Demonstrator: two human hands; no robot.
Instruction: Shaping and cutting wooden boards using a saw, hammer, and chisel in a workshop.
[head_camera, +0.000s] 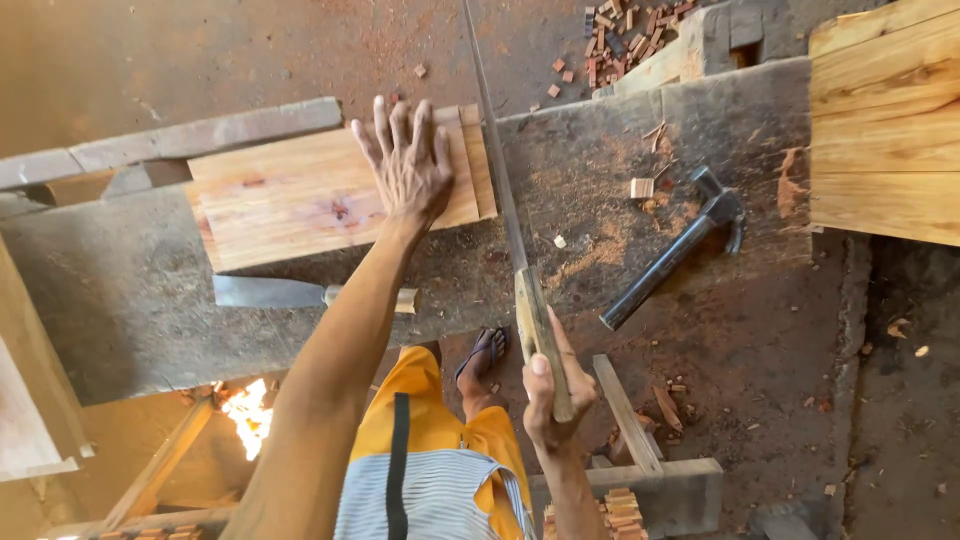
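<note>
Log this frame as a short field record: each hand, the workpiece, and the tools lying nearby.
left hand: pressed flat on wooden board
right hand: gripping handle of hand saw
saw blade: at the board's right end
surface: worn workbench, sawdust on it
nearby tools: claw hammer right of saw; chisel below board
offcuts: small wood blocks at top

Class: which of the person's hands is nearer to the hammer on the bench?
Right. The right hand grips the saw handle just below-left of the hammer. The left hand lies flat on the board, farther left, beyond the saw blade.
</note>
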